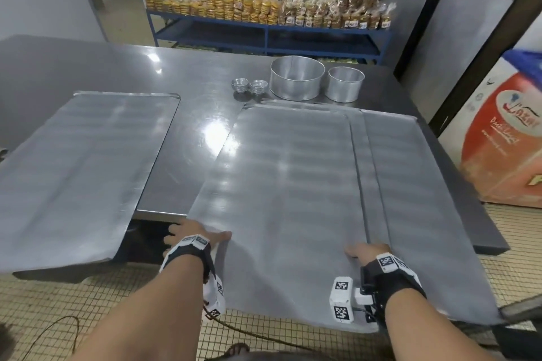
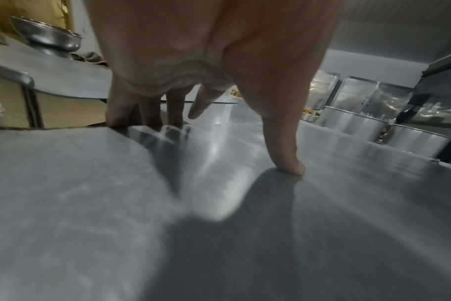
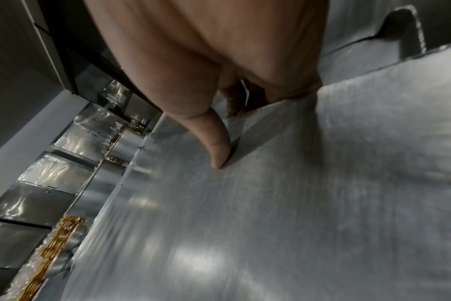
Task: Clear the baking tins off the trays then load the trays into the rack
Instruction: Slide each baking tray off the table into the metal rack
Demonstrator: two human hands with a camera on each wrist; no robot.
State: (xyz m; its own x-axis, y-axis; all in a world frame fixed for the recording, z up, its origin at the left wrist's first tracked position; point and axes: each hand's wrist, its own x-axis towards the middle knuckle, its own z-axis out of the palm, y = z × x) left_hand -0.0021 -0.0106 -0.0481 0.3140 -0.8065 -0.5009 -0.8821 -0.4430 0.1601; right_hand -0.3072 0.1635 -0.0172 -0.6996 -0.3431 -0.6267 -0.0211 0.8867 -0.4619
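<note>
A stack of flat metal trays lies on the right of the steel table (image 1: 187, 79), hanging over its near edge. Both hands hold the top tray (image 1: 287, 184). My left hand (image 1: 190, 233) grips its left edge near the front corner, with the thumb (image 2: 283, 146) pressed on top and the fingers (image 2: 147, 110) curled under the rim. My right hand (image 1: 369, 252) grips the right edge, its thumb (image 3: 216, 142) on the tray surface (image 3: 270, 224). The lower trays (image 1: 425, 199) stick out to the right. Another tray (image 1: 79, 170) lies at the left. The baking tins stand behind the stack: a large round tin (image 1: 296, 77), a smaller one (image 1: 345, 83) and two piles of small tart tins (image 1: 249, 86).
A blue shelf with bagged baked goods (image 1: 264, 9) stands beyond the table. An orange printed sack (image 1: 504, 141) stands on the floor at the right. A cable (image 1: 52, 328) runs over the tiled floor by my feet. A metal bowl (image 2: 49, 36) shows far left.
</note>
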